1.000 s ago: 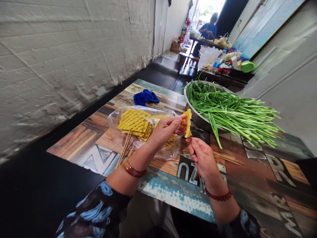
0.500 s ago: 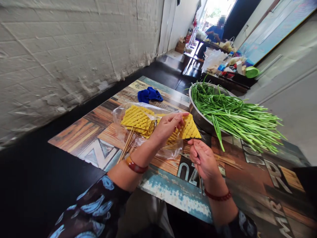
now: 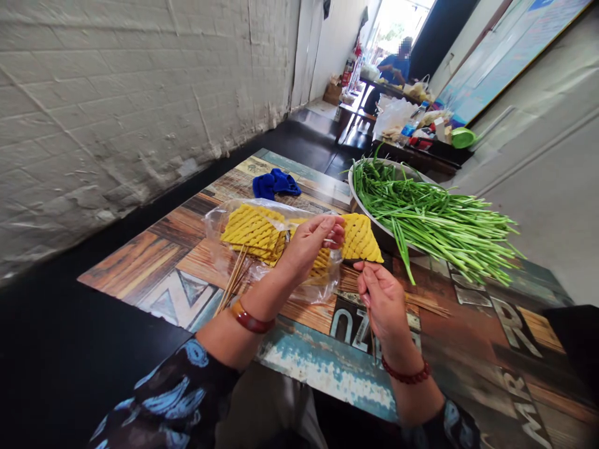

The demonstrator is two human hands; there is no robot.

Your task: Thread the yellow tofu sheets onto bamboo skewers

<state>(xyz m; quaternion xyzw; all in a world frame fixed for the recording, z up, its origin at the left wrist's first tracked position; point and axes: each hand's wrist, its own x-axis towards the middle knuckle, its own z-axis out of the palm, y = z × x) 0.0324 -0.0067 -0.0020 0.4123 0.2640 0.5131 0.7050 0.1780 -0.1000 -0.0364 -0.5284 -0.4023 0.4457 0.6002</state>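
Beside the yellow slice (image 3: 362, 238), left fingers (image 3: 336, 233) curl loosely; right fingers (image 3: 373, 278) pinch its skewer (image 3: 374, 348).

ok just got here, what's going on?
Someone at the table has a yellow piece raised in front of them. Their right hand pinches a stick at its lower edge; the left hand is beside it, contact unclear. More yellow pieces lie in a clear bag. A bowl of greens sits to the right, a blue cloth behind the bag. Another person is in the background.
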